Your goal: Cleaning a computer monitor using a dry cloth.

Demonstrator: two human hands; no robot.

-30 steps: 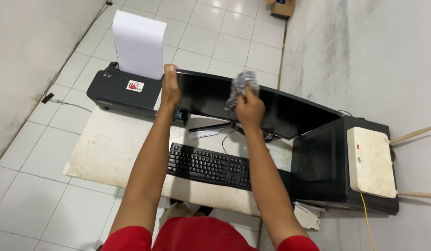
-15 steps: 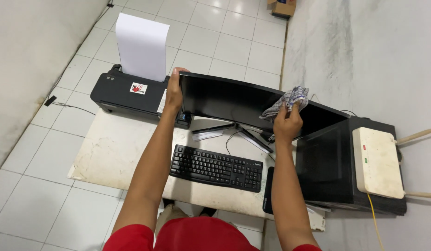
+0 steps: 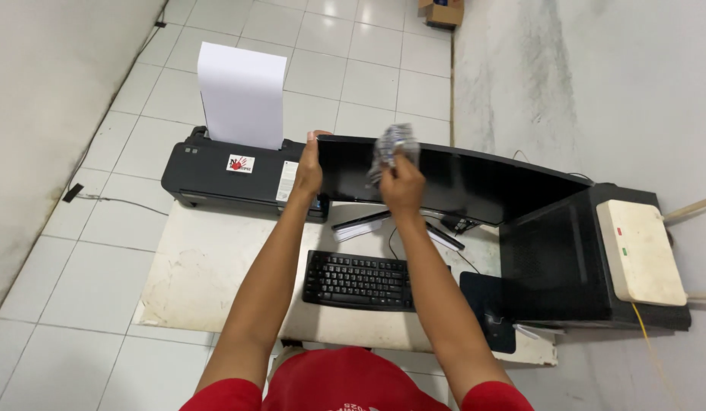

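Keyboard [image 3: 359,280] before monitor [image 3: 474,183]

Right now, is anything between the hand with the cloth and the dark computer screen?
Nothing visible is. The right hand presses the crumpled cloth straight onto the monitor near its top edge. The left hand grips the screen's left end. The keyboard lies lower, out of the way.

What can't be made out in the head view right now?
- Front of the wide black curved monitor: faces away from the camera, so nothing shown on it can be seen.
- Fingers of the left hand: curled over the monitor's left edge, mostly hidden behind it.
- Crumpled grey-white cloth: bunched in the right hand; its pattern is blurred.
- Brown cardboard box: cut off by the top edge.
- Black rectangular mouse pad: partly hidden by the black computer case.
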